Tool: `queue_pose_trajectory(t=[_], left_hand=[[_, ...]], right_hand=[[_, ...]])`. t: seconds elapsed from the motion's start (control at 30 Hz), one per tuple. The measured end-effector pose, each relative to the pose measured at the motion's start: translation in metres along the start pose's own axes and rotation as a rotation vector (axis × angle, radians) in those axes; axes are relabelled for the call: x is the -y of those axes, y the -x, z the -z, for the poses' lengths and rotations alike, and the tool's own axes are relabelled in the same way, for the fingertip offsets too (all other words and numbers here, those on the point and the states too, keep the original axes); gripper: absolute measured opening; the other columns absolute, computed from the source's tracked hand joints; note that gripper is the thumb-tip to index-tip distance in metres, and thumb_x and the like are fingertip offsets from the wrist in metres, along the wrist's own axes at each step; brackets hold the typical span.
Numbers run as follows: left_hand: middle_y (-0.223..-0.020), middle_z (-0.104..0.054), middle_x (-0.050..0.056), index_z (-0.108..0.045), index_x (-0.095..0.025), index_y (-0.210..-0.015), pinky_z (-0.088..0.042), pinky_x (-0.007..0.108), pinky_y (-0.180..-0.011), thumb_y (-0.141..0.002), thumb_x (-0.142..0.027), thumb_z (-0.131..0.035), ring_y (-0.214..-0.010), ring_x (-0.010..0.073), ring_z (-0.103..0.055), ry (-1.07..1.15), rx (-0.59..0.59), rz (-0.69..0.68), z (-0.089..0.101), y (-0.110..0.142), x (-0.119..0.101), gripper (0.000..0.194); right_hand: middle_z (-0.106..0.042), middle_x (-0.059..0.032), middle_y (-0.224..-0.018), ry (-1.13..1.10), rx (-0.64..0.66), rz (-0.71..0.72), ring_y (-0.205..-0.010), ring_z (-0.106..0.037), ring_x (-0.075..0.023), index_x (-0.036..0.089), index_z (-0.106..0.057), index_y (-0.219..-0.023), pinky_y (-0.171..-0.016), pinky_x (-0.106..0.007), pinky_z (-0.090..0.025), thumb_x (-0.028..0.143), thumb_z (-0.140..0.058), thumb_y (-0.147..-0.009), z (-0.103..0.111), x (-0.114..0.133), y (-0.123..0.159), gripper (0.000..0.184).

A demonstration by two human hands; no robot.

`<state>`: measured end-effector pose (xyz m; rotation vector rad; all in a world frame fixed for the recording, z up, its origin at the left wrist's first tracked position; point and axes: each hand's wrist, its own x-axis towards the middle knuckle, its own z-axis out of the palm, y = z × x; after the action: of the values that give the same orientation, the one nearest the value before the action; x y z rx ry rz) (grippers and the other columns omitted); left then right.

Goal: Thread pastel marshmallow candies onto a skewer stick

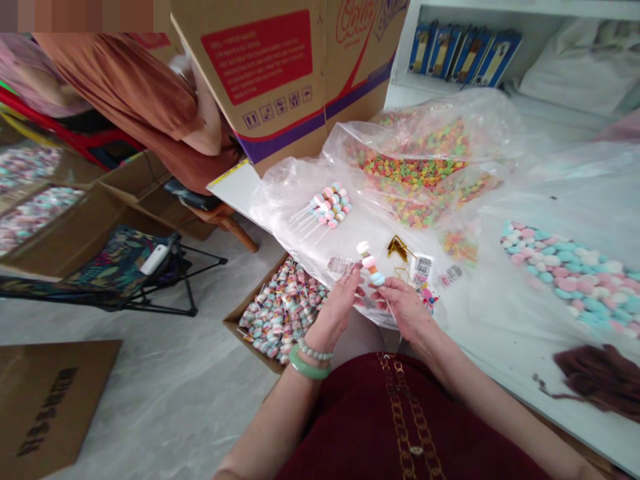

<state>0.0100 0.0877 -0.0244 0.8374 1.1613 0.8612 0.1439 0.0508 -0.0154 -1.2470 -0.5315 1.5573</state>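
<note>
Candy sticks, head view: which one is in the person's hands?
The white, pink and blue candy stick held up between the left hand and right hand; the others lie bunched on the plastic bag or heaped in the cardboard box.

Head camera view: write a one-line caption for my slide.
Left hand and right hand hold a candy skewer over a plastic bag, above a box of candy skewers.

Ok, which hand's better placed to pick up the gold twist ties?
Probably the right hand: it lies on the same side of the candy skewer as the gold twist ties, and closer to them. The left hand is on the skewer's far side, its fingers at the skewer.
</note>
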Motion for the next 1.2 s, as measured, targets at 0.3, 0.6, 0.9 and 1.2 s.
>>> queue_pose_trajectory(t=[0.3, 0.6, 0.9, 1.2], left_hand=[[-0.059, -0.061, 0.004, -0.070, -0.014, -0.075, -0.038, 0.024, -0.050, -0.080, -0.047, -0.055, -0.051, 0.0135, -0.051, -0.152, -0.065, -0.040, 0.016, -0.003, 0.000, 0.036], [-0.120, -0.062, 0.006, -0.065, -0.025, -0.113, -0.043, 0.030, -0.088, -0.081, -0.043, -0.059, -0.110, 0.0205, -0.054, -0.040, 0.246, -0.043, 0.018, 0.008, -0.008, 0.038], [-0.065, -0.062, 0.002, -0.064, -0.014, -0.069, -0.046, 0.026, -0.055, -0.066, -0.041, -0.071, -0.055, 0.0121, -0.055, 0.210, -0.062, 0.076, 0.021, -0.006, 0.004, 0.028], [-0.073, -0.066, 0.003, -0.068, -0.015, -0.093, -0.043, 0.022, -0.051, -0.060, -0.019, -0.072, -0.055, 0.0099, -0.054, 0.231, 0.125, 0.051, 0.005, 0.003, -0.013, 0.033]], right_hand=[[-0.058, 0.0023, -0.063, 0.063, -0.119, 0.066, -0.060, -0.046, -0.0119, 0.020, -0.062, -0.066, -0.056, -0.025, -0.037, 0.027, -0.070, -0.055, 0.012, 0.004, -0.007, 0.015], [-0.061, -0.0002, -0.069, -0.090, 0.173, -0.216, -0.059, -0.048, -0.0104, 0.018, -0.065, -0.073, -0.044, -0.020, -0.025, 0.025, -0.075, -0.055, 0.010, 0.005, -0.002, 0.022], [-0.057, 0.0021, -0.066, 0.123, -0.053, 0.092, -0.051, -0.038, -0.0083, 0.019, -0.064, -0.070, -0.042, -0.021, -0.026, 0.028, -0.070, -0.059, 0.017, 0.009, -0.008, 0.015], [-0.058, 0.0012, -0.061, -0.064, 0.166, -0.169, -0.053, -0.044, -0.0086, 0.017, -0.063, -0.069, -0.039, -0.019, -0.020, 0.025, -0.074, -0.057, 0.009, 0.010, -0.004, 0.018]])
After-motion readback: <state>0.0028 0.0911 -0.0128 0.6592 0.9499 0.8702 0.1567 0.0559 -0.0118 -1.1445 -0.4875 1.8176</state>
